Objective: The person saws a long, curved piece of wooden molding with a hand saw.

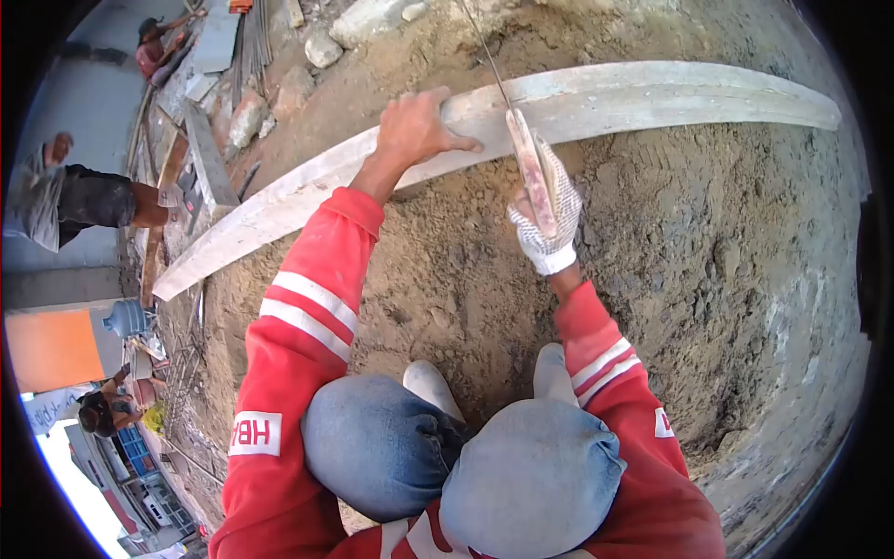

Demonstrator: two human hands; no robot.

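A long pale wooden plank [652, 98] lies across bare sandy ground. My left hand [416, 128] is bare and rests flat on the plank's near edge, pressing it down. My right hand [548, 212], in a white dotted work glove, grips the wooden handle of a hand saw [533, 168]. The saw's thin blade [484, 47] runs up across the plank just right of my left hand. I am crouched, with my knees in blue jeans and both red sleeves in the lower part of the view.
Rough dirt and sand [708, 279] surround the plank. Boards, stones and rebar [223, 84] are piled at the upper left. A person bends over at the left [65, 191], another sits at the top left [154, 47], a third is at the lower left [107, 410].
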